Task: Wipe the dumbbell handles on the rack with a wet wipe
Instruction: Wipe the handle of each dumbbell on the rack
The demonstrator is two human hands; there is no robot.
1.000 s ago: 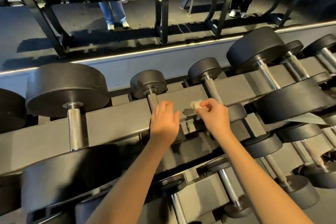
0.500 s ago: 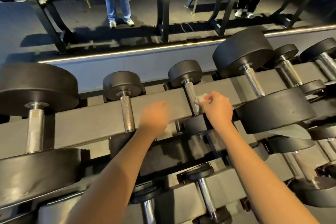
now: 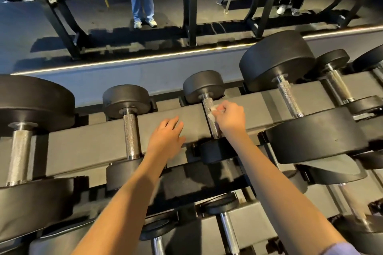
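Wet wipe (image 3: 212,112) sits against the small dumbbell handle (image 3: 207,103) on the rack (image 3: 87,143) top rail. The right hand (image 3: 230,118) pinches it, fingers curled. Left hand (image 3: 165,138) is just to its left, fingers loose, resting on the rail, holding nothing. Probably mid-task: the neighbour handle (image 3: 131,132) by the left hand, the thick handle (image 3: 289,97) and the lower tier (image 3: 229,232) look left to do. A big dumbbell head (image 3: 317,136) crowds the right hand's right side.

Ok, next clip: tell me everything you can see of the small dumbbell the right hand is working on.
The small dumbbell lies across the grey rack rail, its handle running away from the camera. Its two round heads look like matte black rubber, one behind the rail, one in front. The handle is knurled bright metal. The right hand holds a white wet wipe against the handle's right side.
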